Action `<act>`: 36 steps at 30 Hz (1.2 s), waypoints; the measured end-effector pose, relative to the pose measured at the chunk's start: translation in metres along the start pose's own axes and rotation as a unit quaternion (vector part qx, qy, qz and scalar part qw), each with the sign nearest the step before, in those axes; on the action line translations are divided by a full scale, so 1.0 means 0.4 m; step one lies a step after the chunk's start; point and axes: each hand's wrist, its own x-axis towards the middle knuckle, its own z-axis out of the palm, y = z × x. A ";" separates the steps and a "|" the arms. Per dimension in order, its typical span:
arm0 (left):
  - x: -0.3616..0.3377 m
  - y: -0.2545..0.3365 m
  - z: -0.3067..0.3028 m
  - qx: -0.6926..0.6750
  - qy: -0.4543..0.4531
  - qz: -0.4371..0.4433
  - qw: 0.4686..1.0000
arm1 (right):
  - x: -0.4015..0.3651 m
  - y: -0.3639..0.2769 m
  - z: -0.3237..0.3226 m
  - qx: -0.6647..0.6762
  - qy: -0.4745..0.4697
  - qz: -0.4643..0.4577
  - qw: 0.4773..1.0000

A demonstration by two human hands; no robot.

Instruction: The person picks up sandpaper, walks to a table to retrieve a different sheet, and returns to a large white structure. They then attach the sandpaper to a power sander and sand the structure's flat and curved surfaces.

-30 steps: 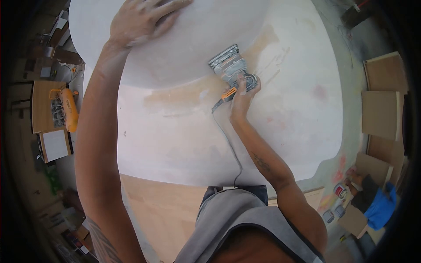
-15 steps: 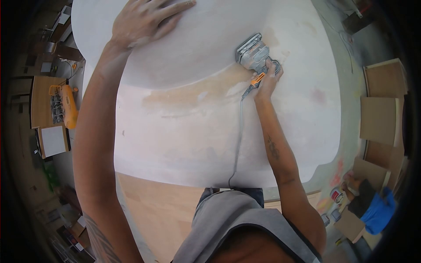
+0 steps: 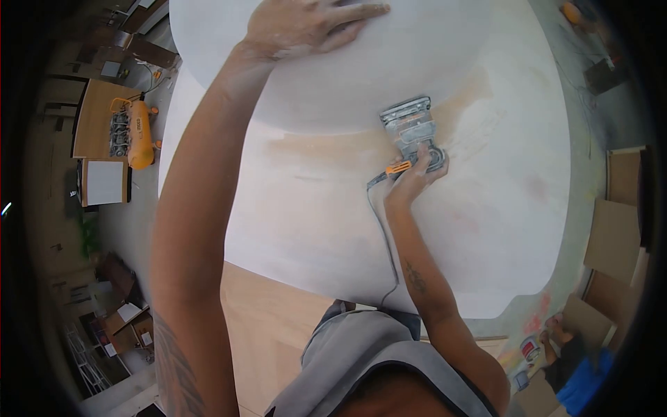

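Observation:
My right hand [image 3: 417, 175] is wrapped round the rear grip of a dusty grey electric sander [image 3: 411, 128] with an orange switch part. The sander's flat pad end points away from me and rests against a large white curved panel [image 3: 333, 208], by the lower edge of its raised round part. Tan patches show around it. A dark power cord [image 3: 389, 243] runs from the handle down toward my waist. My left hand [image 3: 306, 26] lies on the upper part of the panel, fingers stretched out and holding nothing; its top is cut off by the frame edge.
An orange air compressor [image 3: 140, 133] stands at the left beside a wooden cabinet [image 3: 94, 115]. Cardboard-coloured boxes [image 3: 611, 236] line the right side. At the lower right another person in blue [image 3: 587, 382] is near a paint can [image 3: 530, 349]. A plywood sheet [image 3: 264, 306] lies below the panel.
My right hand has drawn the sander downward, closer to me, and its pad end has turned to point more upward. The view has shifted, so the surroundings appear farther right.

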 end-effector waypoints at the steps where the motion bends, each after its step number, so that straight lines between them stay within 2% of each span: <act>1: 0.015 0.012 0.009 -0.002 0.008 -0.003 1.000 | -0.019 0.011 -0.008 0.018 0.007 0.003 1.000; 7: 0.124 0.082 0.062 0.006 0.027 -0.007 1.000 | -0.062 0.062 -0.054 0.042 -0.019 0.049 0.998; 11: 0.184 0.114 0.099 -0.006 0.033 -0.011 0.999 | -0.064 0.087 -0.074 0.028 -0.019 0.036 0.999; 14: 0.215 0.137 0.126 -0.022 0.041 -0.016 0.999 | -0.071 0.096 -0.074 0.046 -0.021 0.076 0.996; 15: 0.222 0.132 0.078 -0.022 0.046 -0.014 0.999 | -0.110 0.076 -0.062 0.034 -0.015 0.073 0.997; 24: 0.304 0.153 0.062 -0.020 0.062 -0.012 0.998 | -0.104 0.077 -0.067 0.039 -0.007 0.065 0.997; 26: 0.287 0.140 0.057 -0.023 0.066 -0.007 0.998 | -0.092 0.097 -0.079 0.050 -0.024 0.074 0.996; 28: 0.261 0.123 0.053 -0.020 0.066 -0.003 0.998 | -0.065 0.098 -0.066 -0.005 0.042 -0.021 0.999; 31: 0.196 0.092 0.049 -0.018 0.073 -0.002 0.997 | -0.059 0.052 -0.049 0.020 0.036 -0.020 0.999; 36: 0.031 0.092 0.117 -0.025 0.086 -0.001 0.996 | 0.019 0.137 -0.082 0.014 0.025 -0.057 0.998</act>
